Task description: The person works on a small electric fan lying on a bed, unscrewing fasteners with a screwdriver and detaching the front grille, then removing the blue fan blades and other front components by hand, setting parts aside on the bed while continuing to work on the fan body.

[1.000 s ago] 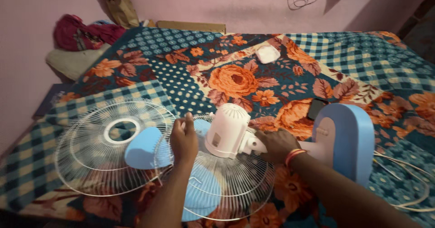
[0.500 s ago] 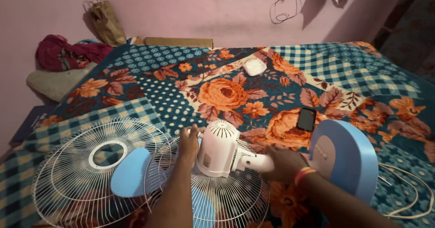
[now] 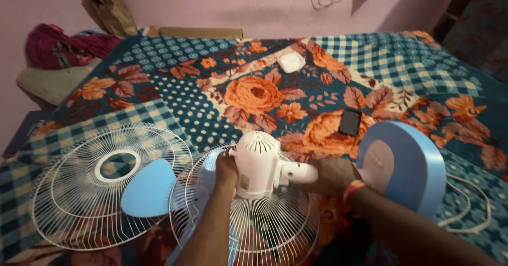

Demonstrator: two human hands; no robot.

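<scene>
1. Grip — the left hand [image 3: 226,166] is closed around the side of the white motor housing [image 3: 257,163], and the right hand [image 3: 332,175] is wrapped around the white neck [image 3: 296,172] just behind it. Both sets of fingers are curled tight on the fan; neither is spread.
2. Position — the fan is lying on its side on the floral bedspread [image 3: 264,94], its rear wire guard [image 3: 248,213] facing down and its blue round base [image 3: 410,173] tipped up at the right.
3. Risk — the thin wires of the rear guard could be bent if the housing is pressed down on the soft bed.
4. Risk — the blue blade [image 3: 148,187], seen poking out beside the loose front guard [image 3: 108,184], could be knocked or cracked if the housing is swung leftward.
5. Risk — the white cord [image 3: 468,205] trailing at the right could be snagged under the base.
6. Count — two wire guards, one motor housing, one base; one blade is seen clearly, more cannot be told.
7. Count — one dark phone [image 3: 350,122], one small white box [image 3: 291,61], one cord.
</scene>
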